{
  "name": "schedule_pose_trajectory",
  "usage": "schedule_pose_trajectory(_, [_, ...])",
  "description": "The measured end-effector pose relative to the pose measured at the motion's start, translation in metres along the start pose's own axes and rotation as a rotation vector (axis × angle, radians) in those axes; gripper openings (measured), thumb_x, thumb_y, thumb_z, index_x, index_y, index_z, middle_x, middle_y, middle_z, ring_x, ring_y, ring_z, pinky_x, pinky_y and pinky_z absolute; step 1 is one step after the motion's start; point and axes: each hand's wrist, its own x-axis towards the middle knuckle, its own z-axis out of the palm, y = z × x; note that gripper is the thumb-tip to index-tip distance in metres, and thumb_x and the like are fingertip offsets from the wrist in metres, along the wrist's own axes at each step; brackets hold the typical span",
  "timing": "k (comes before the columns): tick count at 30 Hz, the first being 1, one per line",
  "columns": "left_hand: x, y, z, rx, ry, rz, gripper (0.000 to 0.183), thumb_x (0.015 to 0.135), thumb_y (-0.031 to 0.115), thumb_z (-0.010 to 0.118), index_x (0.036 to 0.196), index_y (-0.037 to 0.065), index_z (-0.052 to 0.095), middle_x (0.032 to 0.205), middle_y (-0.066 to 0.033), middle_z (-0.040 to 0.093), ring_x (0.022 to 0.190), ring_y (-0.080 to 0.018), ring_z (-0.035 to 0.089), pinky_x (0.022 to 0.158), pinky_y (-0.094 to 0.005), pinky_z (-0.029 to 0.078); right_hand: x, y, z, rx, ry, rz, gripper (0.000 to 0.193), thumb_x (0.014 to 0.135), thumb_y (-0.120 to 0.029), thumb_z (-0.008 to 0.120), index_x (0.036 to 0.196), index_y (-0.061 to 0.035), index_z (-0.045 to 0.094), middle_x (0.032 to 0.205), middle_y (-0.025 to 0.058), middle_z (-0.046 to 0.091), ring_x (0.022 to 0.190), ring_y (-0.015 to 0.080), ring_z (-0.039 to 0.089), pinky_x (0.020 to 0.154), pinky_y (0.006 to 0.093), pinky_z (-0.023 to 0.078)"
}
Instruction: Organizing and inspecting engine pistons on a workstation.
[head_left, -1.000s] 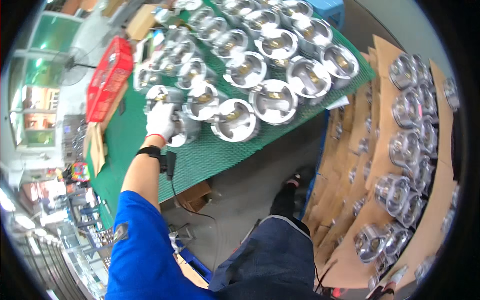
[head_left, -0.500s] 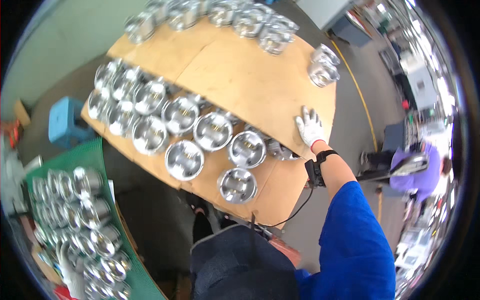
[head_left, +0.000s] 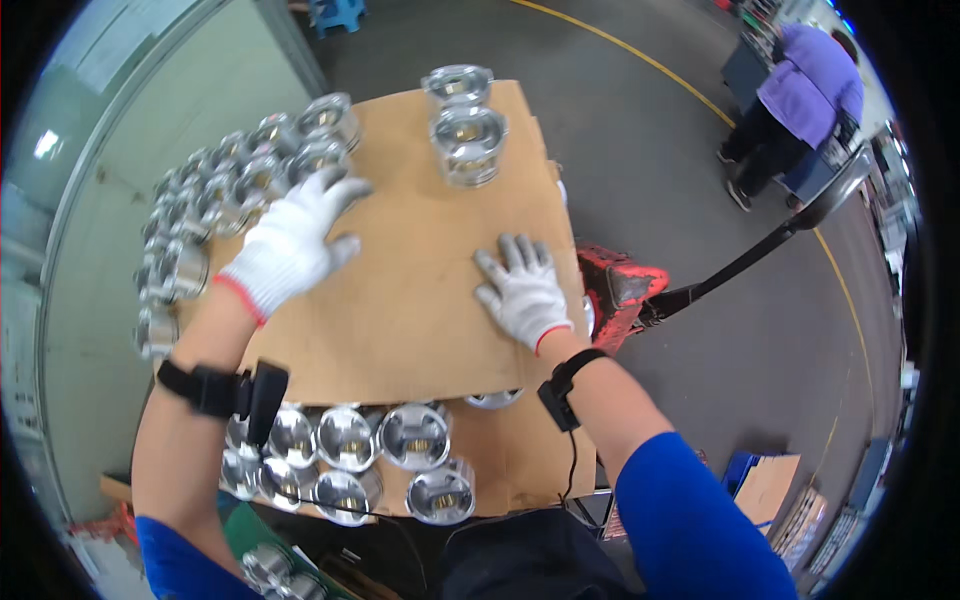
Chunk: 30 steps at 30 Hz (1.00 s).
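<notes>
My left hand (head_left: 292, 242), in a white knit glove with a red cuff, hovers over the left half of a brown cardboard sheet (head_left: 420, 300). Its thumb and fingers are apart with nothing between them. Just beyond the fingertips stands a silver metal piston (head_left: 322, 157), one of several in rows along the sheet's left and far-left edge. On the right side of the sheet my right hand (head_left: 524, 292), gloved the same way, lies palm down with fingers spread. Two more pistons (head_left: 468, 140) stand at the far edge, one behind the other.
Under the sheet's near edge, a lower layer of pistons (head_left: 414, 437) sits on more cardboard. A red pallet jack (head_left: 622, 290) with a black handle stands at the right. A green mat (head_left: 245, 535) with pistons is lower left. A person in purple (head_left: 810, 85) stands far right.
The view has swung round to the right. My left hand has come from the pistons on the green mat to over the cardboard sheet. My right hand still rests flat on the sheet.
</notes>
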Motion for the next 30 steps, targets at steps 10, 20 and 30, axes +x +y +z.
schedule_pose_trajectory(10, [0.235,0.021,0.055,0.195,0.049,0.133,0.063,0.083,0.028,0.068,0.142,0.022,0.044,0.148,-0.0229,0.037,0.139,-0.0412,0.032,0.116,-0.0507,0.025,0.008,-0.002,-0.006,0.237,-0.071,0.039,0.055,0.084,-0.04,0.064,0.133,-0.0163,0.055,0.143,0.0207,0.043,0.136,0.0402,0.036,0.116,0.0535,0.022])
schedule_pose_trajectory(20, [0.278,0.019,0.099,0.076,0.048,0.064,0.072,0.072,0.009,0.073,0.136,0.027,0.045,0.132,-0.0199,0.049,0.116,-0.0396,0.055,0.098,-0.0459,0.048,0.006,0.006,-0.007,0.26,-0.012,0.038,0.056,0.086,-0.04,0.065,0.136,-0.0174,0.053,0.147,0.0194,0.04,0.138,0.0379,0.034,0.116,0.0524,0.024])
schedule_pose_trajectory(30, [0.203,0.027,0.088,0.025,0.008,-0.032,0.07,0.068,0.012,0.076,0.131,0.026,0.05,0.118,-0.0202,0.058,0.106,-0.0409,0.06,0.092,-0.0471,0.051,0.004,-0.004,-0.009,0.222,-0.039,0.031,0.055,0.086,-0.041,0.063,0.136,-0.0189,0.053,0.147,0.0195,0.04,0.139,0.0382,0.034,0.116,0.0528,0.023])
